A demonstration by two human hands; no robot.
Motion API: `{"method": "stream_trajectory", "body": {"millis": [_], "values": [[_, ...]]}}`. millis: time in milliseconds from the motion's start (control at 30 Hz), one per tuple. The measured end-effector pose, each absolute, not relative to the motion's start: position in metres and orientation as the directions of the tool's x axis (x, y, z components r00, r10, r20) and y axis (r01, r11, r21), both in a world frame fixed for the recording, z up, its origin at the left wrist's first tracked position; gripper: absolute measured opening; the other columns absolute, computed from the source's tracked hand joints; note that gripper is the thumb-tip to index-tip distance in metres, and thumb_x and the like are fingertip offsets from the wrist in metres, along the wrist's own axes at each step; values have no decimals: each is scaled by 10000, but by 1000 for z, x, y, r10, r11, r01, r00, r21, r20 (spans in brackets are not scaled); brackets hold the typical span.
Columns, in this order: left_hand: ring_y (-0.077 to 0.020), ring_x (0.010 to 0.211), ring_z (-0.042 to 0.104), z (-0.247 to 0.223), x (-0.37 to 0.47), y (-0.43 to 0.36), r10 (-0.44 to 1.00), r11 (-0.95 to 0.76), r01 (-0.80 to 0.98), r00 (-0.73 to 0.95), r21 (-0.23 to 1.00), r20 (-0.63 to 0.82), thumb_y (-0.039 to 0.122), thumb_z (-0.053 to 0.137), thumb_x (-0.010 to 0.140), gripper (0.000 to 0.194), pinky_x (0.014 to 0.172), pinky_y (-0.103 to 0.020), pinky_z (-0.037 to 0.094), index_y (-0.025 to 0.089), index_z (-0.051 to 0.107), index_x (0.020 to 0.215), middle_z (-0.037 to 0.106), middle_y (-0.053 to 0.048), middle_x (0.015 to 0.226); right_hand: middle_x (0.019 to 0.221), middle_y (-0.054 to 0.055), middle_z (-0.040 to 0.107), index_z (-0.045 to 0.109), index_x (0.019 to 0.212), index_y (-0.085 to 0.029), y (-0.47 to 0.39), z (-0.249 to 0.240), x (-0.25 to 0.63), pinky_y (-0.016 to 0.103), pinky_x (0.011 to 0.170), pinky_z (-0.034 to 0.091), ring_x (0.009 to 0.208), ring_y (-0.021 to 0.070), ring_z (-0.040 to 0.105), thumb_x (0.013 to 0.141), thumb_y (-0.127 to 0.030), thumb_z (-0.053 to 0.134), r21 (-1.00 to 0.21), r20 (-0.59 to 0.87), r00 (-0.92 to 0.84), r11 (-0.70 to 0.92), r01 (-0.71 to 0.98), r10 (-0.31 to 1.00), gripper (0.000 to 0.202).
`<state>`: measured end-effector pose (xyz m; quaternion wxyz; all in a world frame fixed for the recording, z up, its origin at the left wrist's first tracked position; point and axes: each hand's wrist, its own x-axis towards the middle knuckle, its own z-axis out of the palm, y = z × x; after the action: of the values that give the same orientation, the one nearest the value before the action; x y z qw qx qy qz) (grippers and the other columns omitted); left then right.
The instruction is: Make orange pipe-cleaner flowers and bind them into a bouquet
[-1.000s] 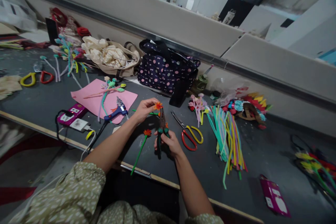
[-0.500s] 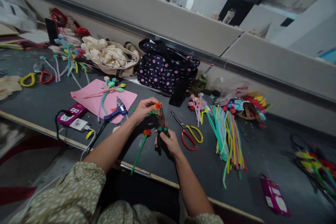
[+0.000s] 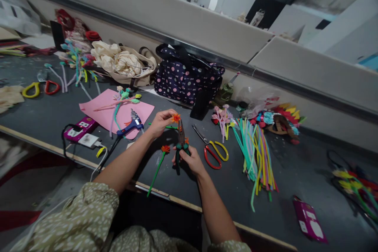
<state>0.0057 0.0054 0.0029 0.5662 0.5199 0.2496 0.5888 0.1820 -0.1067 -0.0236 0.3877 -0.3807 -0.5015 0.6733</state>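
Note:
Between the fingertips of my left hand (image 3: pixel 162 123) is a small orange pipe-cleaner flower (image 3: pixel 176 118). My right hand (image 3: pixel 191 160) is wrapped round the dark green handles of a pair of pliers (image 3: pixel 181 136), whose jaws point up beside the flower. Whether the jaws touch it I cannot tell. A green pipe-cleaner stem (image 3: pixel 169 127) lies behind my hands, with orange bits partly hidden by the pliers. Nearer the table edge lies another orange flower on a green stem (image 3: pixel 158 169). Scissors (image 3: pixel 213 152) with red and yellow handles rest to the right of my right hand.
A blue glue gun (image 3: pixel 130 126) lies on pink paper (image 3: pixel 97 104), near a purple power strip (image 3: pixel 81 130) with cables. A patterned bag (image 3: pixel 186 80) and a phone (image 3: pixel 201 105) stand at the back. Bundled pipe cleaners (image 3: pixel 254 153) lie right, a second purple strip (image 3: pixel 309 220) beyond.
The plier jaws have drawn slightly down and left, away from the top of the flower. The flower in my left hand has shifted a little to the left.

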Motion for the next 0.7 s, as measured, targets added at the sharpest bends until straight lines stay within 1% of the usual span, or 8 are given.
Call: {"method": "stream_trajectory", "body": {"millis": [167,333,533,700], "values": [[-148,779,533,3,5,5,925,-220,-424,194,879,326,299,761,679,180,755,-273,420,163,682,766,573,-31,802,694,81,708,613,1044,-118,-106,-25,184,268,534,506,553,160,645,810,-518,612,-967,-124,-414,-203,-152,902,464],[-144,773,535,2,6,6,937,-183,-460,185,869,296,293,759,679,183,770,-282,435,160,665,762,564,-30,822,691,84,710,618,1041,-114,-107,-23,185,275,538,513,554,162,646,813,-514,609,-971,-109,-415,-185,-149,904,460],[-152,792,535,1,4,7,903,-257,-406,223,877,368,276,726,723,146,758,-273,408,152,675,780,576,-37,813,698,80,713,612,1041,-111,-107,-23,184,274,540,519,553,157,647,815,-511,607,-971,-109,-417,-186,-148,902,460],[-157,801,539,0,3,7,890,-282,-374,243,884,387,285,714,738,148,764,-280,403,153,686,797,586,-42,824,685,66,701,610,1050,-118,-106,-28,186,283,528,520,534,159,639,821,-485,613,-966,-109,-420,-196,-171,901,432]]}}
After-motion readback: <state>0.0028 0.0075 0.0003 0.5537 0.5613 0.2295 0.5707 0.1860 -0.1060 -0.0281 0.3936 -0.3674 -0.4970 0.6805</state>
